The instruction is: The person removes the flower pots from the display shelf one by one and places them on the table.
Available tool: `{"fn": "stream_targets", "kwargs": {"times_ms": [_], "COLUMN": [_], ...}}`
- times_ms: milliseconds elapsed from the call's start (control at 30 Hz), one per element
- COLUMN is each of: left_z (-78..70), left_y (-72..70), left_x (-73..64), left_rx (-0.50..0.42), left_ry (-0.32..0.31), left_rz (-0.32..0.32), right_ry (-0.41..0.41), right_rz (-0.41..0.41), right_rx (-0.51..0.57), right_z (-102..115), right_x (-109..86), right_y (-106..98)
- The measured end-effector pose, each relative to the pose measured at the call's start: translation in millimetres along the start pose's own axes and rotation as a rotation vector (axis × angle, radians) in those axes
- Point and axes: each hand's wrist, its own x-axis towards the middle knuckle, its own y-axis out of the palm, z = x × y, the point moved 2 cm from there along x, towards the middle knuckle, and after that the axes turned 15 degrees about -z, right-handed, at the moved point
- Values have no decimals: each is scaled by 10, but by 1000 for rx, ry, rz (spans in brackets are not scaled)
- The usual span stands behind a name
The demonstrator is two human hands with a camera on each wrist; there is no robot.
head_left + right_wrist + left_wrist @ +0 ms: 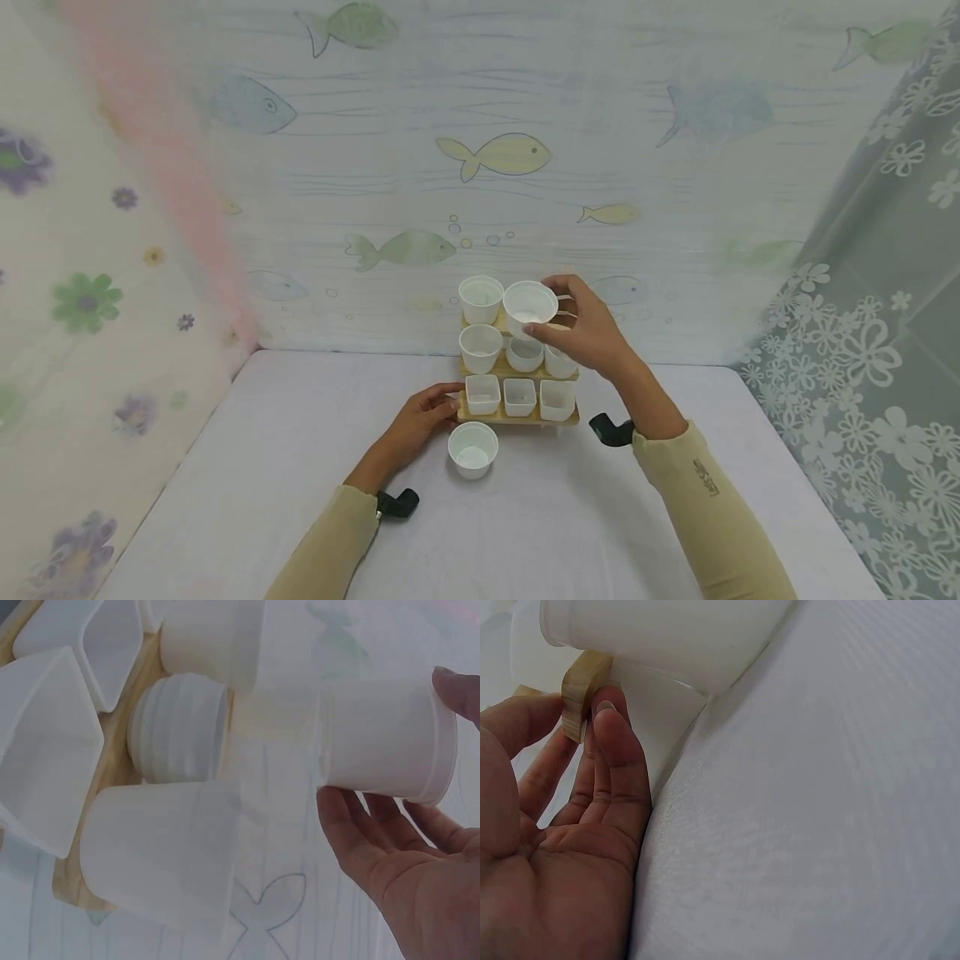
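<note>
White and upright, a cup (530, 302) is pinched by the right hand (585, 329) near the rear edge of the stand (517, 421), probably held high to clear the pots (482, 395). The left hand (422, 421) pinches the stand's front left corner, presumably to steady it; another cup (473, 452) sits on the table (247, 442) before that corner.

A pale backdrop (480, 83) is printed with wavy lines and outlined fish, among them a yellow fish (513, 155) placed near the middle and a blue fish (255, 105) set toward the left, while small bubbles (492, 240) are drawn beside a green fish (416, 248). At left, a cream sheet (52, 242) is decorated with purple flowers (124, 197) and edged by a pink band (150, 142). At right, a gray surface (937, 350) is overlaid with white flowers (811, 275); below, a white cloth (262, 467) is spread.
</note>
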Motion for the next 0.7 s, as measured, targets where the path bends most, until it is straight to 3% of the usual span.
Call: {"fn": "stream_targets", "kwargs": {"times_ms": [367, 700], "left_z": [1, 0], "left_y": [1, -2], "left_x": [-16, -2], "left_rx": [11, 0], "left_ry": [-1, 3], "left_rz": [-6, -10], "right_ry": [-7, -5], "right_rz": [26, 40], "right_rx": [-28, 9], "right_z": [-11, 30], "right_x": [-101, -205], "right_y": [9, 6]}}
